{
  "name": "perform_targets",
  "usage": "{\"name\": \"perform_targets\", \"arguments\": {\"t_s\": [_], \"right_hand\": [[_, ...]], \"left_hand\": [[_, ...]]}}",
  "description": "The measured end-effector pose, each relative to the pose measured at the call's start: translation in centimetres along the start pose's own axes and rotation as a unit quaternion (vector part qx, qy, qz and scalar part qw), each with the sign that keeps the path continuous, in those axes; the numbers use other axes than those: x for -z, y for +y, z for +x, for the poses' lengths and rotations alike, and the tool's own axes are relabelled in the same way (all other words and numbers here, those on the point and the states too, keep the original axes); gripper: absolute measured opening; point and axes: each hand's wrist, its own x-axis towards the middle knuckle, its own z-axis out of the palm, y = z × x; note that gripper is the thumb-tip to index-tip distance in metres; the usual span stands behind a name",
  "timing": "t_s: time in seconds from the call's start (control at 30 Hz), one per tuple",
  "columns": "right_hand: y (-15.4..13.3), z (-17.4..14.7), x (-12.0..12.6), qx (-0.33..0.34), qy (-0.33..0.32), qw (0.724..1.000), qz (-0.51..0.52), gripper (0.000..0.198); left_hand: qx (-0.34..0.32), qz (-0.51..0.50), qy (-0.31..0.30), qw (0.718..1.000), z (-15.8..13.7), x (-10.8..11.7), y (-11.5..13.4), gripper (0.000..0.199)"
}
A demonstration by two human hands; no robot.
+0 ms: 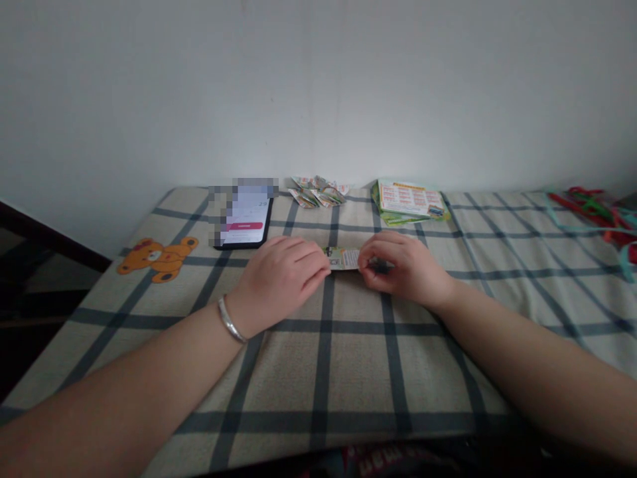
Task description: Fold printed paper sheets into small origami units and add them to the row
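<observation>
Between both hands, just above or on the checked cloth, is a small printed paper piece (344,258), green and white with fine text. My left hand (281,279), with a silver bangle at the wrist, is closed on its left end. Thumb and fingertips of my right hand (398,269) pinch its right end, the fingers curled into a ring. Beyond them lie several folded printed papers (318,191) in a small cluster. To their right is a stack of printed sheets (411,201), green and white with red text.
A phone (245,222) with a lit screen lies beyond my left hand. Left of it is an orange teddy bear cutout (158,259). Red, green and pale blue strips (592,206) lie at the far right. A white wall (318,86) borders the table's far edge.
</observation>
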Motion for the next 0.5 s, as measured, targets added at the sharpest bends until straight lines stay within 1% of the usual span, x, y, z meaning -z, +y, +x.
{"name": "perform_targets", "arguments": {"t_s": [0.13,0.23,0.33,0.4,0.5], "right_hand": [[0.5,-0.3,0.4,0.000,-0.003,1.000,-0.022,0.007],[0.9,-0.5,0.5,-0.023,-0.009,0.999,-0.027,0.006],[1.4,-0.8,0.5,-0.035,-0.014,0.999,-0.030,0.005],[1.7,-0.8,0.5,-0.038,-0.004,0.999,-0.030,0.006],[1.9,-0.8,0.4,-0.028,0.026,0.999,0.001,0.013]], "left_hand": [[0.018,-0.011,-0.013,1.000,-0.1,0.0,-0.2,0.012],[0.025,-0.010,-0.014,1.000,-0.1,-0.1,-0.2,0.014],[0.046,0.005,-0.012,0.999,-0.2,-0.2,-0.3,0.014],[0.062,0.004,-0.012,0.998,-0.3,-0.2,-0.5,0.013],[0.066,-0.026,-0.019,0.997,-0.5,-0.3,-1.0,0.014]]}}
